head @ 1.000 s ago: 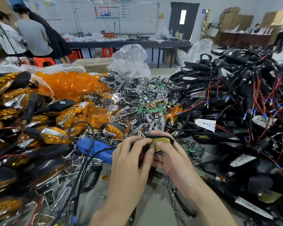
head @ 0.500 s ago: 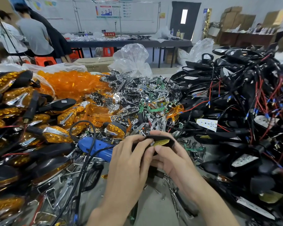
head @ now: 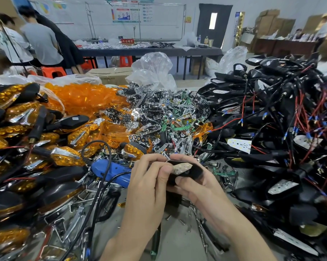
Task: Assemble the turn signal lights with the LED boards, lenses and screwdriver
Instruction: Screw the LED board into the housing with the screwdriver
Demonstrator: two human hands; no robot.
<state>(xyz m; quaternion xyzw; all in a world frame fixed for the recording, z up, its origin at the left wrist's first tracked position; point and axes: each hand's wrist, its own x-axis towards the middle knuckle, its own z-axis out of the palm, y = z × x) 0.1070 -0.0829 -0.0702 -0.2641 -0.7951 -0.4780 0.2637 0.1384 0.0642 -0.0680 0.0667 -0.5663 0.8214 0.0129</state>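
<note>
Head view: two hands (head: 149, 178) (head: 198, 187) grip one housing (head: 194, 171).

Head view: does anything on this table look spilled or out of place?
Yes. Loose screws lie scattered on the bare table, and one orange lens sits away from the lens pile, among the chrome parts.

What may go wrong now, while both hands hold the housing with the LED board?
1. The LED board seems held only by fingers of the left hand and right hand; it may slip from the housing.
2. The screwdriver lies left, a cable looped over it; reaching for it frees one hand and may snag.
</note>
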